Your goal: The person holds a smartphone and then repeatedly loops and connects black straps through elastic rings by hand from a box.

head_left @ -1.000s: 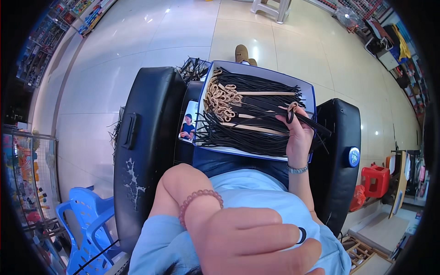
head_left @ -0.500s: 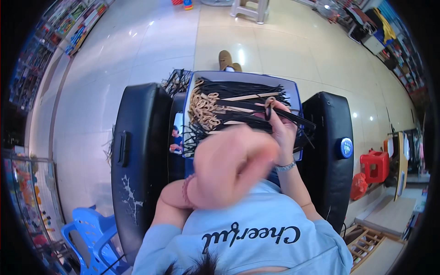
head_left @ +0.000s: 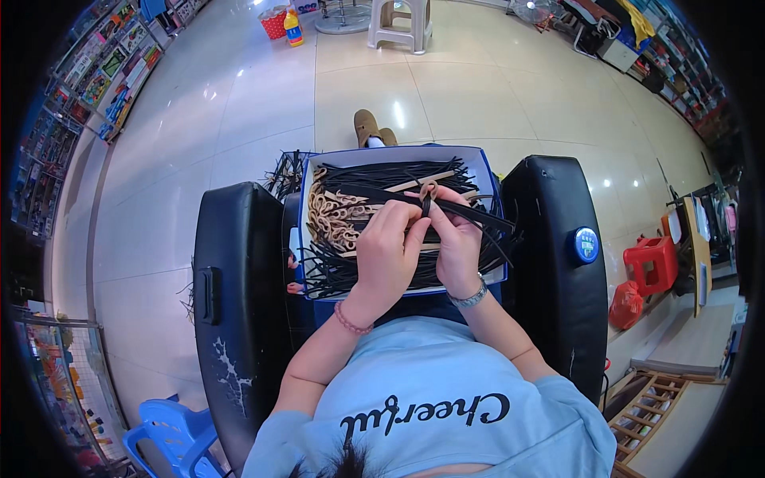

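A shallow blue-edged white box [head_left: 486, 187] rests on my lap, filled with black strips and tan looped ends [head_left: 339, 211]. Over it, both hands meet at one black strap [head_left: 488, 217] that has a small tan loop [head_left: 430, 190] standing up at its end. My right hand [head_left: 460, 251] pinches the strap just below the loop, and its length trails off to the right. The fingers of my left hand [head_left: 388, 255] are closed, thumb and forefinger pressed against the same spot. What lies between the fingertips is partly hidden.
Black padded armrests [head_left: 243, 279] flank the box; the right one carries a round blue knob [head_left: 586, 244]. More black strips [head_left: 288, 175] hang beyond the box's left corner. A blue plastic chair [head_left: 171, 434], a red stool [head_left: 649, 265] and a grey stool [head_left: 400, 28] stand around.
My left hand, blurred and raised near the camera before, has come down to the strap beside my right hand. The view has shifted slightly, showing more floor ahead.
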`<state>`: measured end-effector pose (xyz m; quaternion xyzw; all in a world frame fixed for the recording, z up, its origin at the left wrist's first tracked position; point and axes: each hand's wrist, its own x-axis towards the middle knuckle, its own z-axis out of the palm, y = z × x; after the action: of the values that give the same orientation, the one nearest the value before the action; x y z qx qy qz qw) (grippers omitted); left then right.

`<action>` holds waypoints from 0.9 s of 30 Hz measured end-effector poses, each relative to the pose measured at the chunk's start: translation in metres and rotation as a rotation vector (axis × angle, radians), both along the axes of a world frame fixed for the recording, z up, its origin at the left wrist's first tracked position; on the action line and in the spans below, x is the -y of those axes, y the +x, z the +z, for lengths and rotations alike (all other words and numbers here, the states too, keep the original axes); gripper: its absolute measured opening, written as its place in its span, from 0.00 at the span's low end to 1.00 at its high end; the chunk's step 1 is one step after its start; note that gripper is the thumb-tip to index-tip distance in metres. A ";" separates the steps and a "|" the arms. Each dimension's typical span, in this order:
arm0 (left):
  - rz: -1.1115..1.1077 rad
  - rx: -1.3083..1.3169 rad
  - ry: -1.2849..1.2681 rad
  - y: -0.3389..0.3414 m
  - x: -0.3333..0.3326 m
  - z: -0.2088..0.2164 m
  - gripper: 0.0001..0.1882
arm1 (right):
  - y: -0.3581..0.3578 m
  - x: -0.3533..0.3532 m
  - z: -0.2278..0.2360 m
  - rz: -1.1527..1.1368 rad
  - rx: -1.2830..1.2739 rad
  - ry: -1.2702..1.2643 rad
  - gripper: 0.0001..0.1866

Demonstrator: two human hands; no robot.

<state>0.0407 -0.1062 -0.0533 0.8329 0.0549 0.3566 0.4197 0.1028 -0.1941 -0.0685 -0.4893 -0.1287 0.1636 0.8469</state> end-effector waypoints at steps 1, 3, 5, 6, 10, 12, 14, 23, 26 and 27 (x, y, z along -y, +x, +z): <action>-0.010 -0.018 -0.004 0.000 0.000 0.000 0.07 | 0.000 0.001 0.000 0.004 0.021 0.008 0.13; -0.021 -0.039 -0.009 -0.001 -0.001 0.001 0.06 | -0.001 0.002 0.001 0.011 0.061 0.022 0.13; -0.131 0.015 -0.057 0.000 -0.005 0.004 0.05 | 0.000 0.005 0.002 0.023 0.097 0.033 0.13; -0.186 0.042 -0.081 0.000 -0.006 0.005 0.05 | 0.001 0.007 0.003 0.036 0.135 0.044 0.13; -0.226 0.058 -0.062 -0.005 -0.009 -0.010 0.04 | -0.001 0.012 0.001 0.084 0.179 0.052 0.12; -0.189 0.064 -0.171 -0.011 0.001 -0.025 0.04 | -0.002 0.013 0.002 0.104 0.183 0.051 0.11; -0.111 0.078 -0.387 -0.016 0.010 -0.040 0.06 | -0.002 0.018 0.008 0.145 0.150 0.054 0.12; -0.503 -0.342 -1.343 -0.001 -0.030 0.004 0.16 | -0.019 0.025 0.010 0.376 0.030 -0.017 0.10; -0.987 -0.218 -1.385 0.009 -0.058 -0.046 0.14 | -0.020 0.022 0.013 0.403 0.023 -0.016 0.10; -0.986 -0.215 -1.386 0.012 -0.061 -0.048 0.14 | -0.020 0.022 0.013 0.408 0.020 -0.015 0.10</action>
<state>0.0524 -0.0453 -0.1013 0.3463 -0.0684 -0.0615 0.9336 0.0832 -0.2158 -0.0551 -0.4609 -0.2322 0.3279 0.7913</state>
